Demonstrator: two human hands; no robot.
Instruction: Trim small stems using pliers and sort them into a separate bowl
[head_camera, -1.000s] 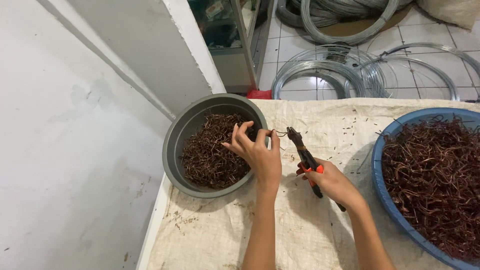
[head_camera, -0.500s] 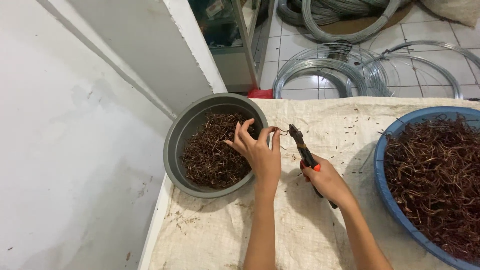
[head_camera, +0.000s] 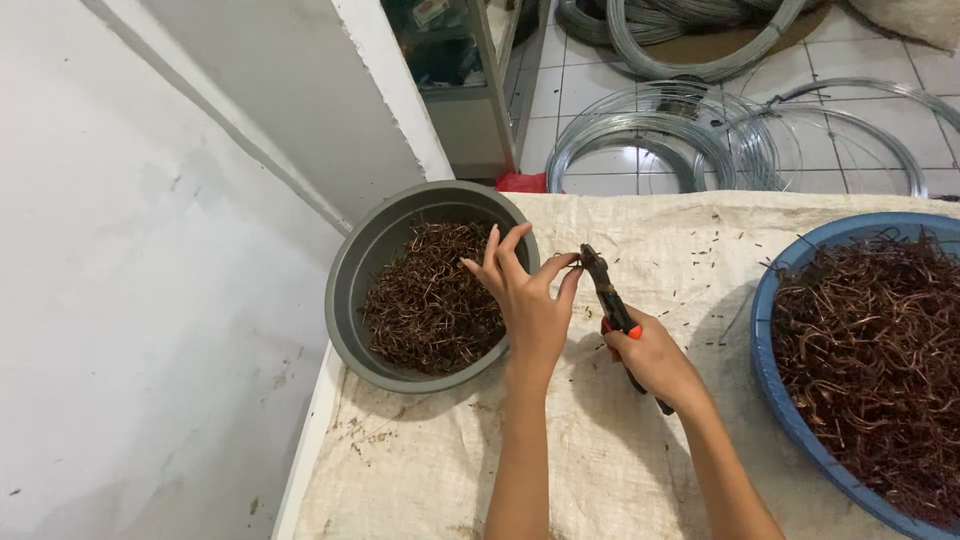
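Wire piece: a short brown wire piece (head_camera: 572, 258) is pinched between thumb and forefinger of the left hand (head_camera: 528, 305), just beside the nose of the pliers (head_camera: 612, 308), above the edge of the grey bowl (head_camera: 352, 290).
Left hand: thumb and forefinger closed on the wire piece, the other fingers fanned out and upright over the bowl's right rim.
Right hand: the right hand (head_camera: 655, 360) is wrapped tightly round the pliers' handles; whether the nose grips the wire is too small to tell.
Grey bowl: at the left end of the table, partly filled with a tangle of short brown wire bits (head_camera: 430, 300).
Blue basin: the blue basin (head_camera: 775, 400) at the right edge is heaped with longer brown wire (head_camera: 880, 350), well apart from the hands.
Progress: judged from the two heaps, a fair amount sits in the grey bowl, yet the blue basin looks far fuller, so most of the work seems left.
Table: a pale woven cloth (head_camera: 600, 460) covers it, speckled with tiny dark offcuts.
Floor: coils of grey steel wire (head_camera: 660, 140) lie on white tiles beyond the table.
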